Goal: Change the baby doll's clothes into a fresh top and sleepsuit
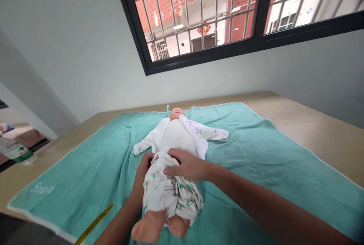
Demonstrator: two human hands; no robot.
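A baby doll lies on its back on a green towel, its head toward the wall and its bare feet toward me. It wears a white top with printed sleeves and white printed pants. My right hand is closed on the pants near the waist, thumb on the front of the cloth and fingers at the waistband. On the other side, my left hand grips the waistband's edge; the pants hide part of its fingers. The cloth is bunched around the doll's leg on the right.
The green towel covers much of the wooden table. A yellow tape strip lies at the front left. A plastic bottle stands at the left edge. Behind the table are a wall and a barred window.
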